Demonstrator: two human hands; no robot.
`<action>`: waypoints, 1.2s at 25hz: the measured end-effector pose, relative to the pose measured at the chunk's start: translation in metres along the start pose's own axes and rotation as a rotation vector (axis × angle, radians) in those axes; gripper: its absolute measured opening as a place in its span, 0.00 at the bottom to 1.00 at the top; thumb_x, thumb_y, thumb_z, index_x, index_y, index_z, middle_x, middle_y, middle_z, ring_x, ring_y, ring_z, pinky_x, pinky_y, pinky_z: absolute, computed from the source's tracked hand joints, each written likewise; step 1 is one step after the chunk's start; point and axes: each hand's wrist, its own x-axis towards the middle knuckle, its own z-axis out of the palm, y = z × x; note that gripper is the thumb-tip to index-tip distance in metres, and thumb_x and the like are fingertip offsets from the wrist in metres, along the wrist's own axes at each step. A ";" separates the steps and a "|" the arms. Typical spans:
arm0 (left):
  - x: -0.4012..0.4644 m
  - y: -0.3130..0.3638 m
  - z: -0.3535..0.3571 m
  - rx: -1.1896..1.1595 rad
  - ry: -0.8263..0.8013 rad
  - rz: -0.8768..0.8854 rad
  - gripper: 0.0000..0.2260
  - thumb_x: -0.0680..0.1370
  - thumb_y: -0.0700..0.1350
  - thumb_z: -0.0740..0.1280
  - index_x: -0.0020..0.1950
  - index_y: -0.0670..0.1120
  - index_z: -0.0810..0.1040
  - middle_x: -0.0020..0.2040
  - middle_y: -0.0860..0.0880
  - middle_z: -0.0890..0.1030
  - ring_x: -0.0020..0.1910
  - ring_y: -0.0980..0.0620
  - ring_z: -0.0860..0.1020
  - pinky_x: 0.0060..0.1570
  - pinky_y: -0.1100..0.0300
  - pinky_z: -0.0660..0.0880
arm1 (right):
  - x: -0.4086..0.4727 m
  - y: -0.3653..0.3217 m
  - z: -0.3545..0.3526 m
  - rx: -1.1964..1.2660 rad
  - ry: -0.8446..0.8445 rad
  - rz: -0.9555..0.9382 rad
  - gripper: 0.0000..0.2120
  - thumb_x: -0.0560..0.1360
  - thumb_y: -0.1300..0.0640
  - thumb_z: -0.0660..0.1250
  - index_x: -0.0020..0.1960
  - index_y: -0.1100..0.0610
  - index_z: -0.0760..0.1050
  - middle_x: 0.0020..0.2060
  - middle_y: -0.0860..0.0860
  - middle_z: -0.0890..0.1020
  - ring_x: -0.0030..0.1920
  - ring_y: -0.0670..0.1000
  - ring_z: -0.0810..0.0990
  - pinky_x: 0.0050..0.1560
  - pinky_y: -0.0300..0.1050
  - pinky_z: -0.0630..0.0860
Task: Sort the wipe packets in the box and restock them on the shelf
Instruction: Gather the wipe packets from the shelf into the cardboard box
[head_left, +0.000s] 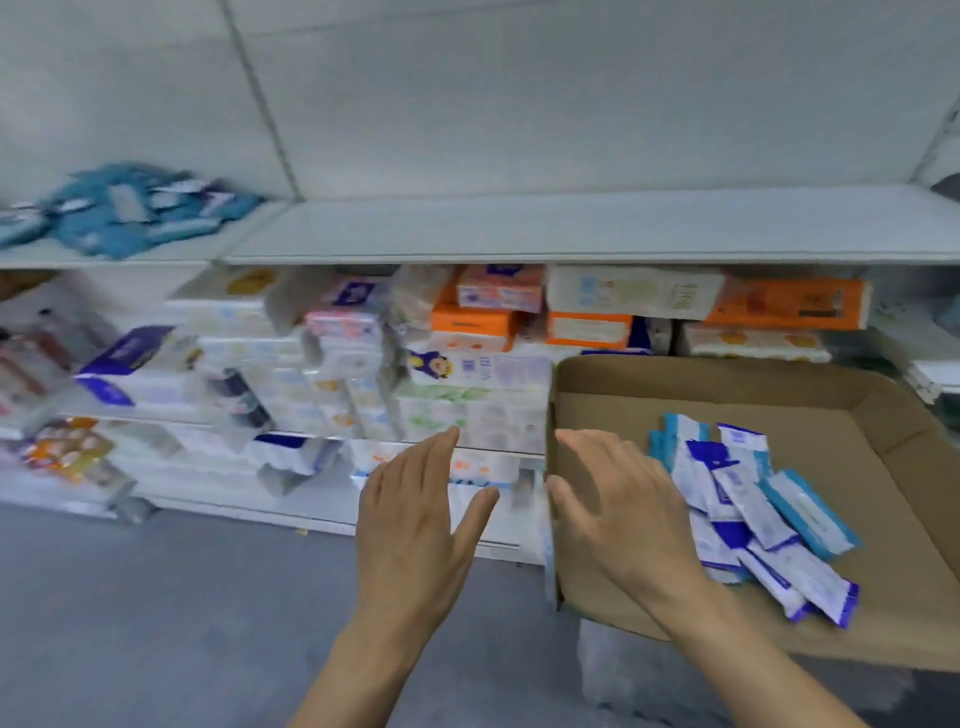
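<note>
A shallow cardboard box (883, 467) sits at the right, holding a loose pile of wipe packets (753, 514), some white with dark blue, some teal-edged. My right hand (618, 514) hovers over the box's left side with fingers straight, holding nothing, just left of the pile. My left hand (421, 525) is held out flat to the left of the box, over the floor, also empty. The white upper shelf (519, 228) stretches across the view; a heap of teal packets (135, 208) lies at its left end.
Below the upper shelf, stacked tissue and wipe packs (467, 364) in white, orange and blue fill the lower shelves. Grey floor (182, 623) spreads at the lower left. A clear plastic bin (623, 670) stands under the box.
</note>
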 end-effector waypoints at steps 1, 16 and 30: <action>-0.010 -0.011 -0.016 0.020 0.031 -0.018 0.26 0.77 0.62 0.58 0.71 0.50 0.70 0.62 0.53 0.78 0.61 0.52 0.72 0.63 0.58 0.62 | -0.002 -0.020 0.004 0.014 0.005 -0.035 0.19 0.74 0.45 0.60 0.62 0.49 0.74 0.55 0.45 0.80 0.52 0.49 0.79 0.50 0.45 0.74; 0.000 -0.256 -0.127 0.306 0.107 -0.393 0.24 0.79 0.63 0.58 0.69 0.50 0.73 0.63 0.49 0.79 0.61 0.47 0.76 0.62 0.51 0.70 | 0.116 -0.237 0.177 0.172 -0.214 -0.426 0.18 0.77 0.51 0.65 0.66 0.51 0.73 0.59 0.46 0.78 0.55 0.53 0.78 0.48 0.47 0.74; 0.154 -0.509 -0.235 0.350 0.228 -0.493 0.22 0.80 0.57 0.62 0.70 0.48 0.71 0.64 0.48 0.77 0.63 0.46 0.73 0.61 0.53 0.67 | 0.323 -0.464 0.342 0.207 -0.213 -0.646 0.19 0.79 0.49 0.63 0.68 0.52 0.69 0.63 0.50 0.75 0.59 0.54 0.74 0.52 0.49 0.72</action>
